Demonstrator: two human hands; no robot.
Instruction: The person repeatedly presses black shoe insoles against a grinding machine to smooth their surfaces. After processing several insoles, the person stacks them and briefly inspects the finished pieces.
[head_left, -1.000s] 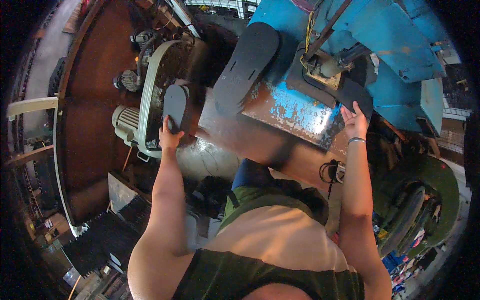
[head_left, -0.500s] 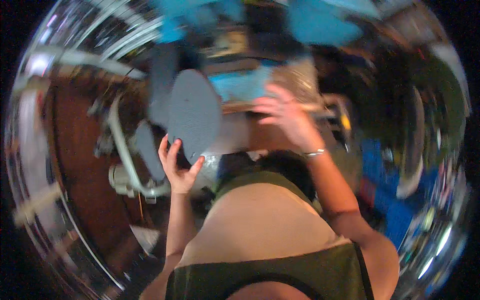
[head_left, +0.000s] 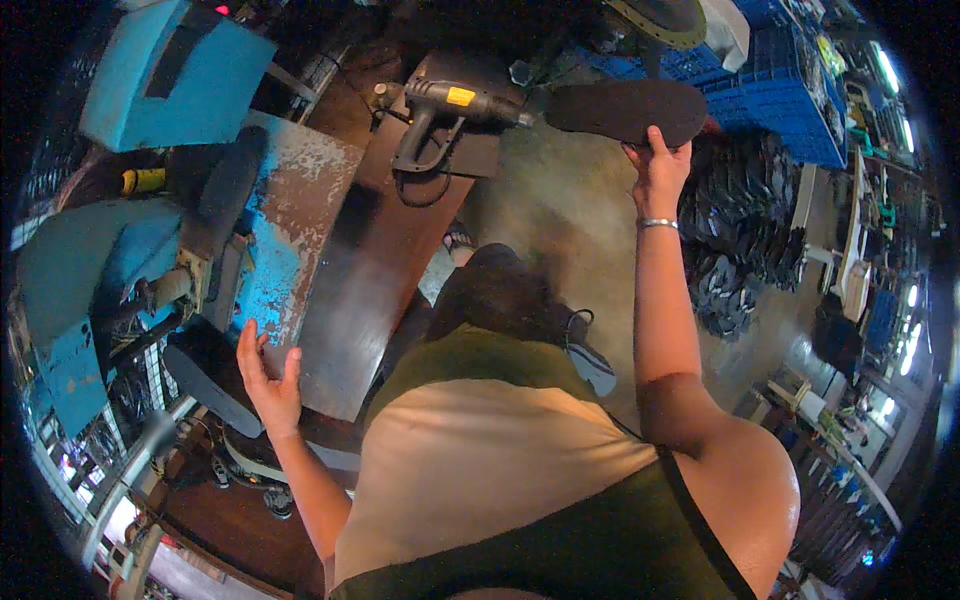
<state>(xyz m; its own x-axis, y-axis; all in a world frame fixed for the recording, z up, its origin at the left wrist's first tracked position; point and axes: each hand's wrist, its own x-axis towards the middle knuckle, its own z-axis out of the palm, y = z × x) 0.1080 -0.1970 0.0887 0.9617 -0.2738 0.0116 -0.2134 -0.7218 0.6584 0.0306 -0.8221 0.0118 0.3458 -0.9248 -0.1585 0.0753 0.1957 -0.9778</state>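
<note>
At the far right, my right hand (head_left: 662,175) grips a dark shoe sole (head_left: 610,112) by its near edge, thumb over the face. The sole is held out flat above the floor. My left hand (head_left: 270,388) has its fingers apart and holds nothing. It is beside the worn blue-painted machine table (head_left: 275,265). Close to its left, a long dark sole-shaped piece (head_left: 208,385) is on the machine. Another dark sole-shaped piece (head_left: 232,178) stands farther up, by the table's left edge.
A black heat gun (head_left: 450,115) lies beyond a brown metal bench (head_left: 355,265). A blue machine housing (head_left: 180,75) is at far left. Right of my right arm, dark soles (head_left: 740,210) are heaped near blue crates (head_left: 775,95). Shelving runs along the right.
The view has turned right. My left hand has let go of the grey sole it held. My right hand, empty before, now holds a dark sole out to the right.
</note>
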